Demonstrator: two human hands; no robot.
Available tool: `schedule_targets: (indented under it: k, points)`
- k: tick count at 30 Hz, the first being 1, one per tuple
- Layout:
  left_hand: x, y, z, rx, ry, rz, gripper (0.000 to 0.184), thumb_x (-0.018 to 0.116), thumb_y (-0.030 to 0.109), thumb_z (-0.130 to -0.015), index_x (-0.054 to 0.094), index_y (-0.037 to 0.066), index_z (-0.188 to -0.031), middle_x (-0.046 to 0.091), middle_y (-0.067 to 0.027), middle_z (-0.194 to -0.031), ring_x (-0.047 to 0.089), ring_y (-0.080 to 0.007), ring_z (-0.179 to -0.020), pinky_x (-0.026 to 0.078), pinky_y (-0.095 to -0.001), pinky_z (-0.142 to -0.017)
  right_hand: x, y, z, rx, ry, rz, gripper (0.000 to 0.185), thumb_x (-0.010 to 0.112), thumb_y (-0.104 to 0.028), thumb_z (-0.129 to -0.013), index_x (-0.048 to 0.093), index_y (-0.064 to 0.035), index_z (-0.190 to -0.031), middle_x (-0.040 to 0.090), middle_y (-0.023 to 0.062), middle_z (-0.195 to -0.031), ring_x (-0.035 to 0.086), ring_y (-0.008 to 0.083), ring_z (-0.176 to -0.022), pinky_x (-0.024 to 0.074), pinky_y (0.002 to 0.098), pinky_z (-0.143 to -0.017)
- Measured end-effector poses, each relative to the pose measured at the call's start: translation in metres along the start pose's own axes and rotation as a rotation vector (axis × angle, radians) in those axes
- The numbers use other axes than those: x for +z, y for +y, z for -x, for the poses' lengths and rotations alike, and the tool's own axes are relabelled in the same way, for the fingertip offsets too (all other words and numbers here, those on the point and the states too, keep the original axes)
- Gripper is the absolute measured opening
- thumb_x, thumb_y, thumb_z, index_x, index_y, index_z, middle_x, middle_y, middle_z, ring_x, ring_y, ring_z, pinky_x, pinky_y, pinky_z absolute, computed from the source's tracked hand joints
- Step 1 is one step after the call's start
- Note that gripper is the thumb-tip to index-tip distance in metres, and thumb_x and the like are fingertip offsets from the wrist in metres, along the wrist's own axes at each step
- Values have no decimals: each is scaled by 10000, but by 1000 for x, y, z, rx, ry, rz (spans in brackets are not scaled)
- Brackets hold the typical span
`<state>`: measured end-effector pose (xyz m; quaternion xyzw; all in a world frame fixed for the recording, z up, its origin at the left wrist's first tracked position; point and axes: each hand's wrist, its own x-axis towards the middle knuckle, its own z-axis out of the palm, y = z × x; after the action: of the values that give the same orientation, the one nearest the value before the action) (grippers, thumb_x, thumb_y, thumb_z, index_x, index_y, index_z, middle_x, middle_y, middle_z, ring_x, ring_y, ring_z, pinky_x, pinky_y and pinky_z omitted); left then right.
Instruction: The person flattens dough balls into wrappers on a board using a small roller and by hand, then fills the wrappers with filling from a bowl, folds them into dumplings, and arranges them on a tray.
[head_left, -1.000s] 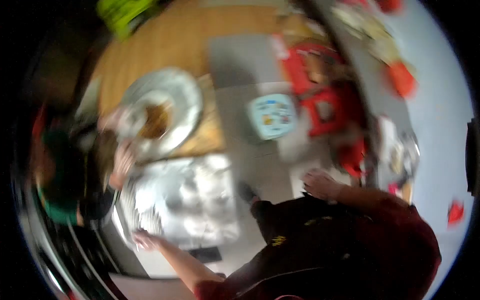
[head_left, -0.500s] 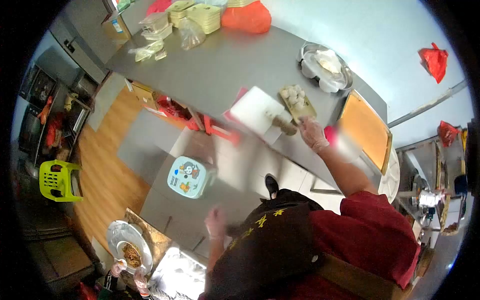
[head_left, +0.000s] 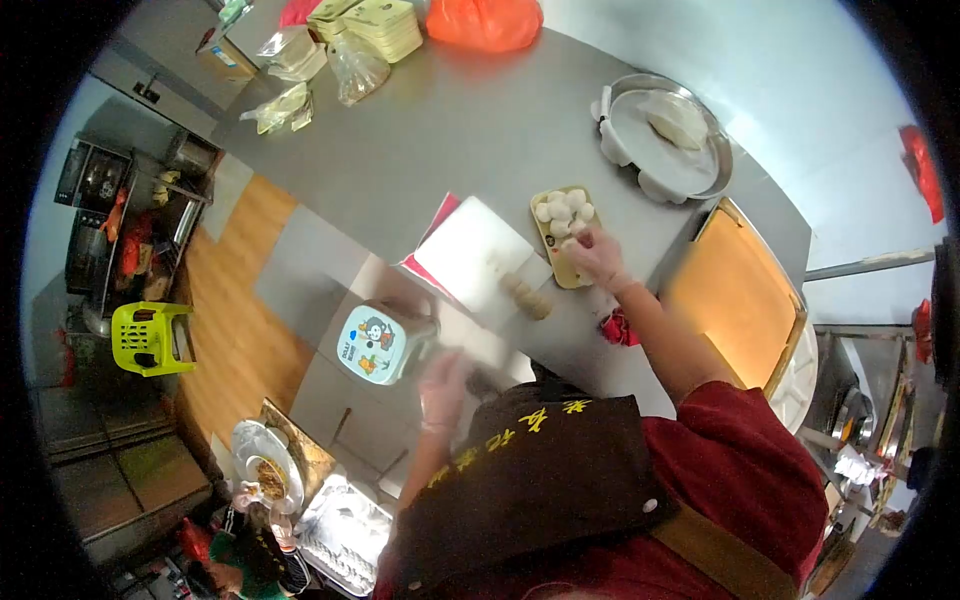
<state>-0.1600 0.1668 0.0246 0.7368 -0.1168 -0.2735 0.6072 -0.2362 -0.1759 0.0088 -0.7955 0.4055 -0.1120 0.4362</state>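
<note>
My right hand [head_left: 597, 262], in a clear plastic glove, is at the near end of a yellow tray [head_left: 568, 273] holding several white dough balls [head_left: 562, 210]. Its fingers are curled together by the lowest balls; whatever is between them is hidden. Left of the tray lies a white slab [head_left: 478, 250] over something pink, with a short row of beige-grey pieces [head_left: 527, 297] near its corner. My left hand [head_left: 443, 390], also gloved, is blurred in the air between the table and my apron, beside a blue stool [head_left: 372, 345]. Its finger position is unclear.
A round metal pan [head_left: 728, 160] with a plastic-covered white lump stands at the back right. An orange-brown board [head_left: 740, 295] in a frame lies by my right arm. Stacked yellow trays [head_left: 385, 30] sit far left. Below, another person's gloved hands work at a metal bowl [head_left: 290, 460].
My view has shifted, and the table things appear moved within it. My right hand now reaches further over the tray by the dough balls. My left hand has risen in view.
</note>
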Motion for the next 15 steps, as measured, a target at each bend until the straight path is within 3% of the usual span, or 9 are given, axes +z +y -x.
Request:
schedule_targets:
  k: [1, 2, 3, 5, 9, 10, 11, 13, 15]
  points:
    - [3, 25, -2, -70, -43, -64, 271, 578, 165, -873, 601, -20, -1069, 621, -85, -962, 561, -147, -875, 448, -283, -800, -6, 1, -1, 7, -1, -5, 390, 642, -224, -771, 481, 2, -1046, 595, 119, -822, 607, 252, -673, 500, 381, -625]
    - [8, 42, -7, -140, -91, -129, 318, 587, 223, -867, 614, -9, -1082, 634, -113, -1044, 571, -185, -987, 422, -308, -901, -15, 2, 1, 195, -124, -407, 360, 633, -245, -802, 488, -13, -1036, 593, 97, -819, 610, 207, -680, 507, 344, -619]
    - [15, 48, -15, -138, -101, -134, 318, 587, 223, -867, 614, -9, -1082, 634, -113, -1044, 571, -185, -987, 422, -308, -901, -20, 2, 3, 377, -241, -810, 333, 625, -265, -833, 494, -27, -1025, 592, 75, -817, 614, 163, -687, 514, 307, -613]
    - [30, 61, -35, -136, -287, -97, 372, 575, 266, -870, 590, 3, -1133, 616, -124, -1088, 550, -185, -1044, 406, -311, -933, -20, 3, 14, 383, -303, -916, 297, 604, -269, -857, 502, -37, -1012, 587, 67, -812, 608, 149, -671, 510, 279, -599]
    - [86, 88, -63, 217, -402, -250, 429, 621, 155, -833, 517, 28, -1230, 579, -145, -1135, 504, -210, -1115, 410, -318, -944, -10, -39, 49, 469, -418, -1091, 239, 536, -279, -917, 513, -53, -991, 588, 54, -798, 601, 145, -654, 500, 262, -573]
    - [91, 90, -68, 211, -396, -255, 429, 621, 155, -833, 517, 28, -1230, 579, -145, -1135, 504, -210, -1115, 410, -318, -944, 3, -32, 49, 474, -427, -1094, 239, 536, -279, -917, 513, -53, -991, 588, 54, -798, 601, 145, -654, 500, 262, -573]
    - [95, 91, -72, 333, -400, -226, 431, 626, 132, -827, 514, 26, -1230, 589, -147, -1088, 528, -209, -1070, 435, -316, -905, 18, -19, 47, 55, -469, -643, 257, 530, -286, -919, 503, -48, -1011, 596, 60, -814, 605, 158, -653, 498, 275, -570]
    - [88, 95, -75, 457, -397, -195, 434, 631, 109, -821, 511, 23, -1230, 600, -150, -1041, 552, -207, -1025, 459, -314, -866, 21, -33, 51, -354, -483, -176, 275, 525, -293, -921, 494, -43, -1032, 604, 66, -831, 609, 171, -652, 495, 288, -567]
    - [69, 107, -73, 151, -368, -168, 406, 632, 104, -818, 528, 19, -1201, 612, -125, -969, 590, -172, -901, 490, -286, -767, -4, -97, 72, 63, -362, -51, 382, 548, -310, -898, 454, -17, -1124, 607, 140, -915, 616, 274, -750, 497, 360, -671]
